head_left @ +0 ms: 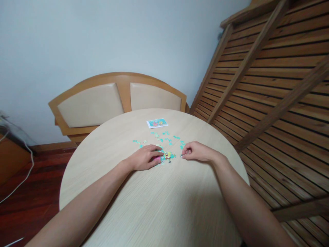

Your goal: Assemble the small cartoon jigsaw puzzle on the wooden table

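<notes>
On the round pale table (159, 212), a partly joined puzzle (167, 155) shows a yellow cartoon figure with pink and teal parts. My left hand (147, 157) lies over the puzzle's left side, fingers spread flat and covering part of it. To the right of the puzzle, my right hand (193, 151) pinches a small puzzle piece (181, 156) at the table surface between thumb and finger. Several loose teal pieces (168, 140) lie scattered beyond both hands.
A printed picture card (157, 123) lies behind the loose pieces. Past the table's far edge is a wooden headboard (123, 90) with cream panels. Wooden slats (257, 85) lean at the right. A white cable (32, 161) hangs at the left.
</notes>
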Available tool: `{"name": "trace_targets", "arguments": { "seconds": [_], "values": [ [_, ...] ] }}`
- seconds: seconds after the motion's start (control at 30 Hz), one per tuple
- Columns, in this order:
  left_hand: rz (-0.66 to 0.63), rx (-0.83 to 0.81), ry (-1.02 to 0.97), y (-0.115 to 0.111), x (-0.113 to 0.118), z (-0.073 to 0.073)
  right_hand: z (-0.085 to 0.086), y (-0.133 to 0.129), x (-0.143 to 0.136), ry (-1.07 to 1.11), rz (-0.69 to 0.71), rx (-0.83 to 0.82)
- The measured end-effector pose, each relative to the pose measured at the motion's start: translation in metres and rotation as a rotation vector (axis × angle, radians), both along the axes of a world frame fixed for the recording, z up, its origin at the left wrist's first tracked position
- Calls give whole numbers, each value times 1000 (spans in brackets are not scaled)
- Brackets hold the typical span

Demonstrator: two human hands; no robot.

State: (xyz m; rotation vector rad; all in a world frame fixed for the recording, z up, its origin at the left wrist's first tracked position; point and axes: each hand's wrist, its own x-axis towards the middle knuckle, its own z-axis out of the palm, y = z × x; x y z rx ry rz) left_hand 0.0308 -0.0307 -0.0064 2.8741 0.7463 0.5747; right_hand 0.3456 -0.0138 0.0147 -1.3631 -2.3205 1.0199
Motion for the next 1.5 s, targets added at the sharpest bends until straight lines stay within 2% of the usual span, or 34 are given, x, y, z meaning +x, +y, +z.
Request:
{"name": "trace_targets", "arguments": {
  "seconds": [0.13, 0.37, 0.57, 0.83, 1.1, 1.23, 1.5],
  "values": [
    [9, 11, 28, 0, 2, 1, 5, -7, -13, -19, 58, -34],
    [8, 14, 33, 1, 1, -1, 5, -4, -8, -68, 8, 153],
    [10, 6, 22, 1, 1, -2, -1, 0, -3, -72, 15, 138],
    [8, 23, 39, 2, 1, -3, 4, -4, -13, -71, 11, 128],
    [9, 31, 34, 2, 1, -4, 12, -8, -25, -217, 13, 432],
    [-1, 33, 10, 2, 1, -4, 15, -15, -35, -200, -7, 569],
    [-9, 31, -1, 2, 4, -2, 8, -25, -67, -250, 148, 777]
  ]
}}
